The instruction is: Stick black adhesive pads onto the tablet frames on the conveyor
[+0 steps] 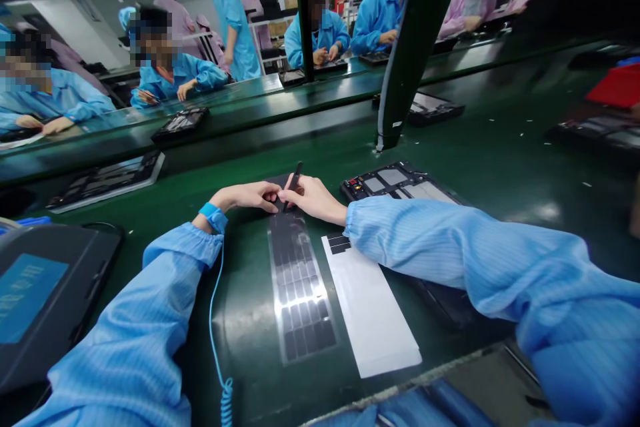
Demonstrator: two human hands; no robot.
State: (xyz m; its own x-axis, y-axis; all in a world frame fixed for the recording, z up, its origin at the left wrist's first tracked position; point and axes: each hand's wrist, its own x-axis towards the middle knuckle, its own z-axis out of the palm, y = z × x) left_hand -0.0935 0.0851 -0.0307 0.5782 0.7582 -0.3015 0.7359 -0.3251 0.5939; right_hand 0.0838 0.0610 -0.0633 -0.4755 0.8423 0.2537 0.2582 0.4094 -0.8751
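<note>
My right hand (313, 197) pinches dark tweezers (294, 179), whose tip points down at the far end of a glossy sheet of small dark rectangular pads (300, 287). My left hand (250, 197) lies beside it, fingers pressed on the top of that same sheet. A white backing strip (370, 307) with a few dark pads at its far end lies just right of the sheet. An opened dark device (400, 181) sits behind my right wrist. My left wrist wears a blue strap with a coiled cord (216, 340).
A dark tablet-like tray (45, 293) sits at the left. More opened devices (107, 180) lie on the green conveyor. A black post (405, 67) rises behind the work spot. Several other people in blue and pink coats sit across the line. A red object (617, 85) is at far right.
</note>
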